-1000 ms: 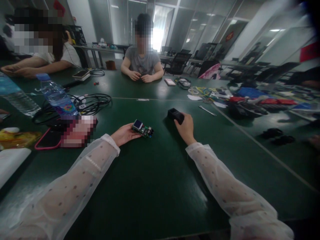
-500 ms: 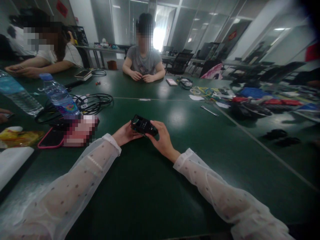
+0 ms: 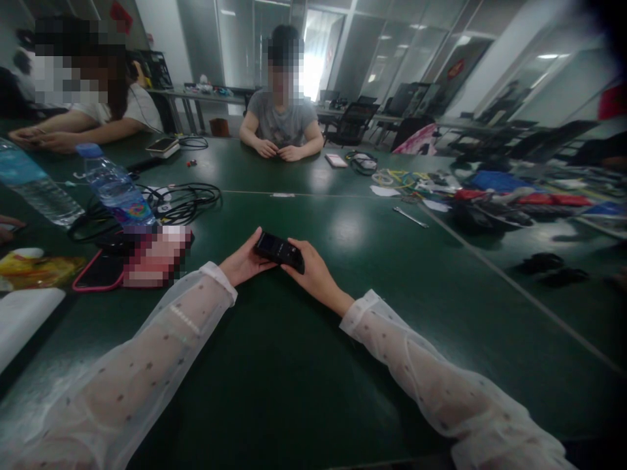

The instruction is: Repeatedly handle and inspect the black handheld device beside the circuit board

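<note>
A small black handheld device (image 3: 278, 250), with a dark screen at its left end and light markings and buttons towards its right, is held just above the green table (image 3: 274, 372). My left hand (image 3: 248, 258) closes on its left end, thumb at the edge and fingers beneath. At the other end, my right hand (image 3: 313, 271) grips it between thumb and fingers. The device slopes down to the right, its face turned up towards me. What exact kind it is, I cannot make out.
Left of my hands are a pink-edged phone (image 3: 100, 269), a water bottle (image 3: 115, 186) and coiled black cables (image 3: 196, 199). A wrench-like metal tool (image 3: 410, 217) lies right, before heaped cables and bags (image 3: 494, 196). A person (image 3: 281, 117) sits opposite, another (image 3: 112, 108) at left.
The device has turned in my hands: its screen, which showed a bright reflection, now looks dark and flatter. My right fingers have shifted slightly left along it. Both hands still hold it.
</note>
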`<state>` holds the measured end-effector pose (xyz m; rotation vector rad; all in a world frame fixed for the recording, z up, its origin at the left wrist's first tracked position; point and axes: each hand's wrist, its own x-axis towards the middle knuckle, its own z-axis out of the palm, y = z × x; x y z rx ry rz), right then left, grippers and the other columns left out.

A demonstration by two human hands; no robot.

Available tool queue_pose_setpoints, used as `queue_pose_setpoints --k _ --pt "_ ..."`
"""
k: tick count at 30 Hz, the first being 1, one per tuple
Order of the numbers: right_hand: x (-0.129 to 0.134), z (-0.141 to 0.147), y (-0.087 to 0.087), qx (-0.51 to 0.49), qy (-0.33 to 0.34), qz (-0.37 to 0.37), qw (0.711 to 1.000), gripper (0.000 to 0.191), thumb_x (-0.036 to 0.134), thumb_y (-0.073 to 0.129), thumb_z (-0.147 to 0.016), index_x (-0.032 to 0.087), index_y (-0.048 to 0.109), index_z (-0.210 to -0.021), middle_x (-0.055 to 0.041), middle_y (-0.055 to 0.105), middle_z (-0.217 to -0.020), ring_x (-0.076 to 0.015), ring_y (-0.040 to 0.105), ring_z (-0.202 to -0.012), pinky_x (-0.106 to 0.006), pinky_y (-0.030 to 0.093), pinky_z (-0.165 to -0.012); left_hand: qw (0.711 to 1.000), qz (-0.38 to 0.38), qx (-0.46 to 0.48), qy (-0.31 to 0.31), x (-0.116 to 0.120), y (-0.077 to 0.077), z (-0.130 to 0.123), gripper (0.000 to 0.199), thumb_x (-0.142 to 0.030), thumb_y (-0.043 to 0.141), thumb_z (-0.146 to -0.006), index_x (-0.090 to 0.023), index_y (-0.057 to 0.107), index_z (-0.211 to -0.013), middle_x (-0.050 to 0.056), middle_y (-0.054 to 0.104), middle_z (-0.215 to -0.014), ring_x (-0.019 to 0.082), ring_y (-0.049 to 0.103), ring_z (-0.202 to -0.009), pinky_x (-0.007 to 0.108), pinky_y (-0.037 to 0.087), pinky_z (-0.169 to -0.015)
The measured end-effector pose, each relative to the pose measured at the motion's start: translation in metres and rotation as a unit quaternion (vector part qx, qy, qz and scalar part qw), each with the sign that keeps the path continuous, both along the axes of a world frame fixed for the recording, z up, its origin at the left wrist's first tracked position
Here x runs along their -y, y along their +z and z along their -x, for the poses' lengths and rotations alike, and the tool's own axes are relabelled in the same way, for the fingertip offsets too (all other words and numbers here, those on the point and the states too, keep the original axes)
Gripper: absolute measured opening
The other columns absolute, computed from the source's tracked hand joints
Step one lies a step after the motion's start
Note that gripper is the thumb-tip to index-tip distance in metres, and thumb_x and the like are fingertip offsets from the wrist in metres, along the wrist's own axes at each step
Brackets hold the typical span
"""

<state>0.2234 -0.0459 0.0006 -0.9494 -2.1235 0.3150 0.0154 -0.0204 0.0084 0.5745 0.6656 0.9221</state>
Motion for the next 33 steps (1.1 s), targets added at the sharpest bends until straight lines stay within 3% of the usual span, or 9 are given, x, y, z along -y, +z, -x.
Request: queue_pose_setpoints --k 4,10,14,19,25,33 --pt "-0.003 -0.001 -0.001 -0.016 -0.005 0.032 0.999 0.055 0.028 0.063 -0.085 0.027 0.04 -0.134 -0.0108 0.053 -0.127 -0.0274 0.053 -0.118 -0.05 0.044 -0.101 1.0 -0.012 -0.005 0.011 0.001 -0.002 -0.002 0.025 -0.03 0.06 -0.09 -0.012 0.061 -0.108 0.014 0.068 -0.105 0.023 0.064 -0.1 0.038 0.049 -0.094" --pt "-0.012 -0.003 -0.006 -0.104 0.012 0.147 0.984 0.058 0.039 0.07 -0.079 0.025 0.044 -0.128 -0.0099 0.057 -0.121 -0.0261 0.058 -0.11 -0.047 0.047 -0.095 1.0 -0.015 -0.007 0.012 -0.002 -0.005 -0.001 0.029 -0.034 0.06 -0.09 -0.012 0.062 -0.11 0.014 0.067 -0.106 0.023 0.064 -0.1 0.037 0.05 -0.093" --pt "-0.014 -0.006 -0.003 -0.194 0.038 0.274 0.941 0.053 0.047 0.065 -0.081 0.024 0.046 -0.125 -0.0087 0.061 -0.113 -0.0232 0.061 -0.104 -0.044 0.048 -0.094 1.0 -0.015 -0.016 0.017 -0.003 -0.006 -0.001 0.033 -0.037 0.06 -0.09 -0.014 0.059 -0.113 0.014 0.065 -0.11 0.023 0.064 -0.101 0.038 0.05 -0.093" --pt "-0.015 -0.013 0.004 -0.279 0.058 0.383 0.878 0.049 0.041 0.069 -0.08 0.025 0.049 -0.122 -0.0058 0.063 -0.109 -0.0206 0.061 -0.103 -0.042 0.045 -0.096 0.998 -0.02 -0.038 0.034 0.0 -0.004 -0.005 0.034 -0.036 0.062 -0.089 -0.015 0.057 -0.114 0.014 0.065 -0.11 0.023 0.066 -0.098 0.039 0.05 -0.093" --pt "-0.021 -0.023 0.005 -0.342 0.053 0.43 0.834 0.047 0.039 0.071 -0.078 0.027 0.053 -0.119 -0.0043 0.064 -0.107 -0.0191 0.061 -0.1 -0.037 0.047 -0.092 0.996 -0.072 -0.054 0.029 0.003 -0.005 -0.008 0.038 -0.033 0.065 -0.087 -0.017 0.054 -0.119 0.013 0.067 -0.105 0.023 0.069 -0.089 0.043 0.051 -0.091" --pt "-0.023 -0.024 0.005 -0.373 0.066 0.446 0.811 0.043 0.037 0.072 -0.077 0.027 0.056 -0.115 -0.0026 0.064 -0.105 -0.0161 0.061 -0.095 -0.031 0.047 -0.085 0.994 -0.072 -0.063 0.047 0.006 0.0 -0.009 0.029 -0.026 0.066 -0.086 -0.014 0.057 -0.111 0.014 0.068 -0.102 0.023 0.069 -0.087 0.044 0.052 -0.091"
